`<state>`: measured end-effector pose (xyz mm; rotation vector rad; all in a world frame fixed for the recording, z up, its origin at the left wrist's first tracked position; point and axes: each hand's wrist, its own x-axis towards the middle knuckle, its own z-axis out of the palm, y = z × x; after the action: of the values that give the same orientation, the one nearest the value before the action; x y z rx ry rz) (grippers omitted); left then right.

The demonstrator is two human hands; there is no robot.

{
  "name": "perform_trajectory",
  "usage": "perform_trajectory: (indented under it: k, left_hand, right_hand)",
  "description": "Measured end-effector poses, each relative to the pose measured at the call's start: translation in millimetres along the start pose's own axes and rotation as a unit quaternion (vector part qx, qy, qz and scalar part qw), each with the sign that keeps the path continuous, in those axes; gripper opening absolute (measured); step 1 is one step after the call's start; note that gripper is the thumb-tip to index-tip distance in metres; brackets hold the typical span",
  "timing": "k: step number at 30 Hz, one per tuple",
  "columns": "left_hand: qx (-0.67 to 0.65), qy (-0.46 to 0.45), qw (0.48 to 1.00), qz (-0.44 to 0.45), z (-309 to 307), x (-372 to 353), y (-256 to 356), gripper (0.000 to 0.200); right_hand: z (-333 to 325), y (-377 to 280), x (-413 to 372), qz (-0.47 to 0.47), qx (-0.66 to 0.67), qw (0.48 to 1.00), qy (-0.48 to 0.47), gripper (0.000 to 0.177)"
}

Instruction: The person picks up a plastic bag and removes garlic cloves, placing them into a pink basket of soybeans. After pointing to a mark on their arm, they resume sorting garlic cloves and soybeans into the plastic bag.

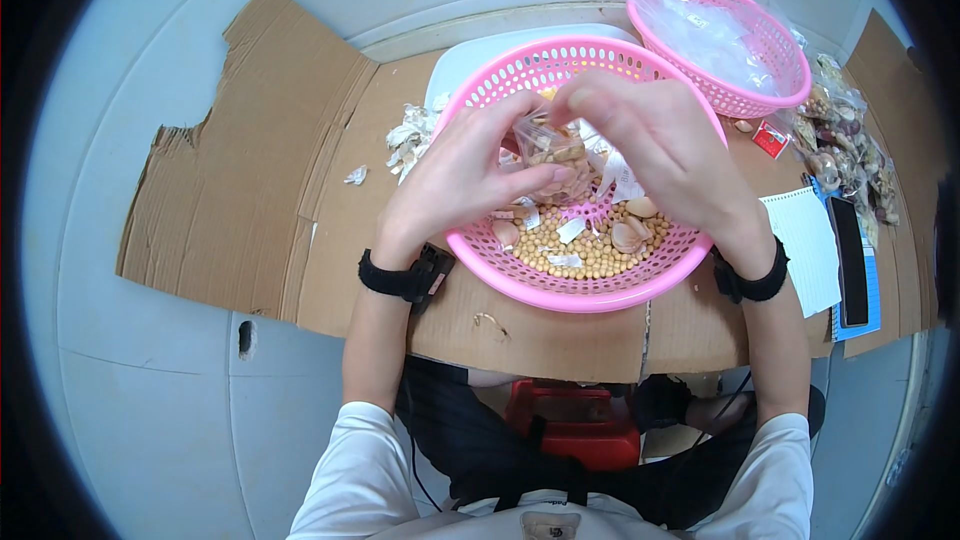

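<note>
Over a large pink basket (560, 298), my left hand (465, 175) grips a small clear plastic bag (553, 155) with light brown pieces inside. My right hand (660, 145) is close to the bag's top, its fingers curled together; whatever they pinch is hidden. Below the hands, the basket holds many round yellow soybeans (585, 258). Garlic cloves (630, 233) and white paper scraps (571, 231) lie on the beans. Part of the basket's inside is covered by my hands.
Cardboard (350, 190) covers the table. White garlic skins (410, 135) lie left of the basket. A second pink basket (805, 90) with clear bags stands back right, near filled bags (845, 140), a red packet (770, 139), a notebook (803, 245) and a black phone (850, 260).
</note>
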<state>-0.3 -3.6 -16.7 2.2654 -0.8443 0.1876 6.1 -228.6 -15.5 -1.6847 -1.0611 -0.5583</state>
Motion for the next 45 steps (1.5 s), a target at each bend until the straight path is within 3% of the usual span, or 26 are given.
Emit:
perform_trajectory:
  k: [2,5,11,15,18,20,24,26,27,30,36,38,39,41,45]
  left_hand:
    - [0.013,-0.013,1.000,0.001,-2.8,0.3,5.3,0.055]
    - [0.000,-0.009,1.000,0.009,-2.7,0.5,7.6,0.053]
    - [-0.013,0.005,1.000,0.002,1.0,0.0,0.1,0.052]
    - [-0.019,0.003,1.000,-0.005,-2.4,0.3,4.2,0.054]
    - [-0.053,-0.010,0.998,-0.020,-4.3,3.5,0.0,0.055]
    - [-0.077,0.035,0.995,0.048,-2.0,4.6,-9.5,0.057]
    - [-0.091,0.065,0.991,0.079,-2.5,5.1,-7.5,0.052]
    - [-0.196,0.046,0.979,-0.032,-8.6,5.1,0.6,0.043]
    - [-0.195,0.047,0.979,-0.031,-9.4,5.7,-0.9,0.043]
    - [-0.174,0.089,0.981,0.017,-12.4,7.9,-9.0,0.037]
    - [-0.067,0.103,0.983,-0.135,-13.2,6.9,-7.9,0.028]
    - [0.133,0.160,0.978,0.015,-9.4,7.0,-23.9,0.013]
    - [0.133,0.160,0.978,0.015,-8.9,5.3,-23.5,0.013]
    - [0.281,0.183,0.941,0.045,-6.8,0.6,-21.7,0.017]
    - [0.298,0.153,0.941,0.040,-8.3,-1.8,-18.4,0.019]
  right_hand:
    - [-0.3,-6.7,0.0,0.067,-0.025,0.993,-0.090,0.038]
    - [-4.5,-4.5,0.5,0.068,-0.042,0.991,-0.104,0.040]
    - [-6.0,-13.5,2.8,0.060,-0.005,0.998,-0.026,0.036]
    - [-11.1,-16.3,3.2,0.101,-0.062,0.992,-0.045,0.026]
    - [-8.3,-9.8,1.0,0.040,-0.124,0.987,-0.096,0.011]
    - [-4.9,-3.3,-1.0,-0.001,-0.136,0.988,-0.073,0.009]
    - [-4.9,-8.4,0.6,0.037,-0.136,0.987,-0.073,0.011]
    - [-4.5,-8.9,0.3,0.061,-0.144,0.987,-0.039,0.010]
    - [-4.9,-10.3,0.3,0.060,-0.144,0.987,-0.039,0.010]
    - [-7.2,-12.6,1.1,0.079,-0.156,0.984,-0.042,0.011]
    - [-7.0,-12.8,1.5,0.078,-0.182,0.980,-0.038,0.012]
    - [-6.9,-13.0,1.5,0.077,-0.183,0.979,-0.038,0.012]
    - [-6.8,-13.0,1.6,0.077,-0.183,0.979,-0.038,0.012]
    - [-6.9,-12.9,1.6,0.081,-0.178,0.980,-0.040,0.012]
    - [-5.7,-13.3,1.6,0.080,-0.180,0.980,-0.040,0.012]
